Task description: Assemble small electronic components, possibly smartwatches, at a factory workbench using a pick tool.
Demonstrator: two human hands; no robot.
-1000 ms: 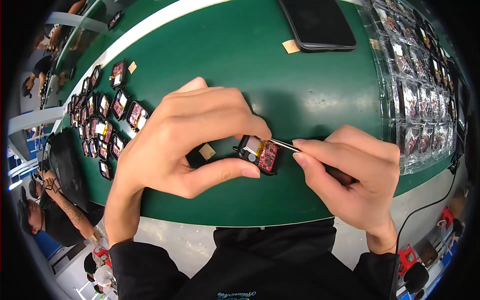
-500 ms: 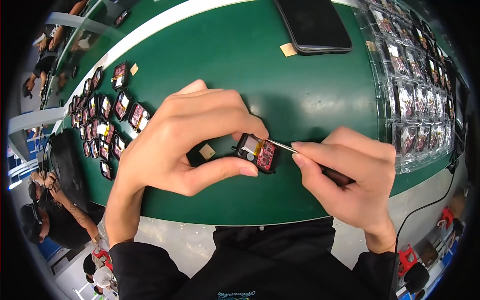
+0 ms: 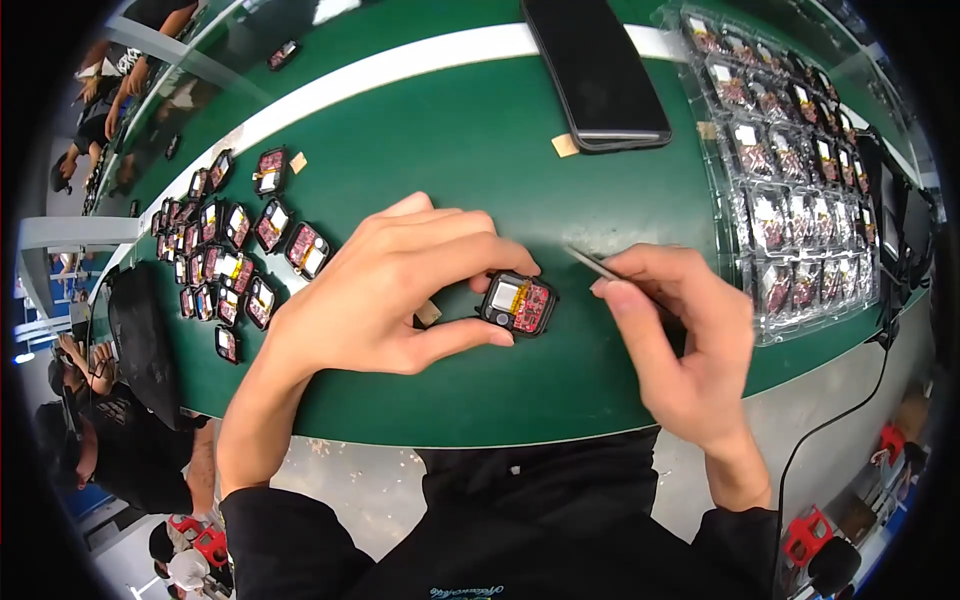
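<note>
Between the thumb and fingers of my left hand (image 3: 400,285) is an opened smartwatch case (image 3: 530,308), its inside facing up. A red circuit board, a silvery battery, yellow tape and a small round part show within its black frame. My right hand (image 3: 685,345) pinches thin metal tweezers (image 3: 592,262), whose tip points up and left, apart from the case. Under my left hand a small tan piece (image 3: 427,314) lies partly hidden on the green table (image 3: 440,130).
Several similar opened watch cases (image 3: 238,270) lie grouped on the left. Clear plastic trays (image 3: 735,240) holding more of them stand on the right. A black phone (image 3: 597,75) rests at the back beside a tan piece (image 3: 565,146). Other people (image 3: 140,440) sit at far left.
The tweezers have moved away from the watch case, and my right hand has drawn back a little. My left hand keeps its grip on the case. The whole view has shifted slightly.
</note>
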